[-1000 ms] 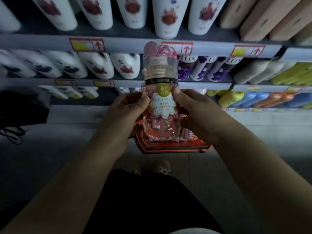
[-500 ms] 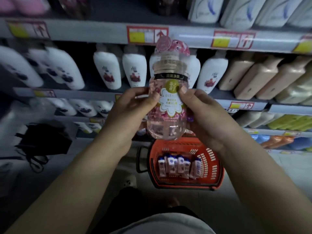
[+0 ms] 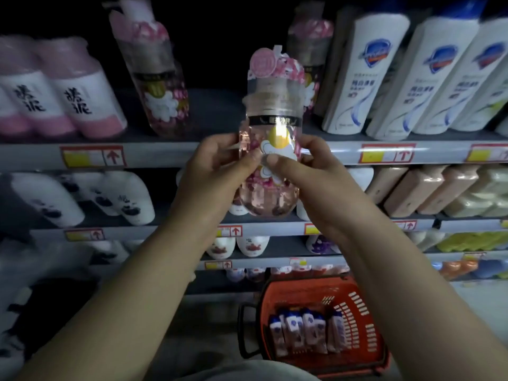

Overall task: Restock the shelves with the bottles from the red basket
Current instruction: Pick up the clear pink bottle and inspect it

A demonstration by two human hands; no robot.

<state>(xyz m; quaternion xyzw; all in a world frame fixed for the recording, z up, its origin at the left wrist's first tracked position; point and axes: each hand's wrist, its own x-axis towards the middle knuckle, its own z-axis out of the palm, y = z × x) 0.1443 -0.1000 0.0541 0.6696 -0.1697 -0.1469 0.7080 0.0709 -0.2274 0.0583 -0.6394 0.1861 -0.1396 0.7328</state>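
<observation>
A clear pink bottle (image 3: 270,116) with a flowered cap and a white flower label stands upright in the air in front of the top shelf (image 3: 170,154). My left hand (image 3: 217,167) grips its left side and my right hand (image 3: 305,166) its right side, thumbs across the label. Behind it the shelf has an open gap between a matching pink bottle (image 3: 158,83) on the left and another matching bottle (image 3: 309,39) partly hidden on the right. The red basket (image 3: 354,303) sits on the floor below, holding several small white bottles (image 3: 305,329) with blue caps.
White bottles with blue shield logos (image 3: 362,75) fill the top shelf at right; pink-and-white bottles (image 3: 68,89) stand at left. Lower shelves carry white, beige and yellow bottles. A dark bag (image 3: 46,306) lies on the floor at lower left.
Both hands have lifted the pink bottle from just above the basket up to the level of the top shelf. The view has tilted upward with it, so the basket now lies lower in the picture.
</observation>
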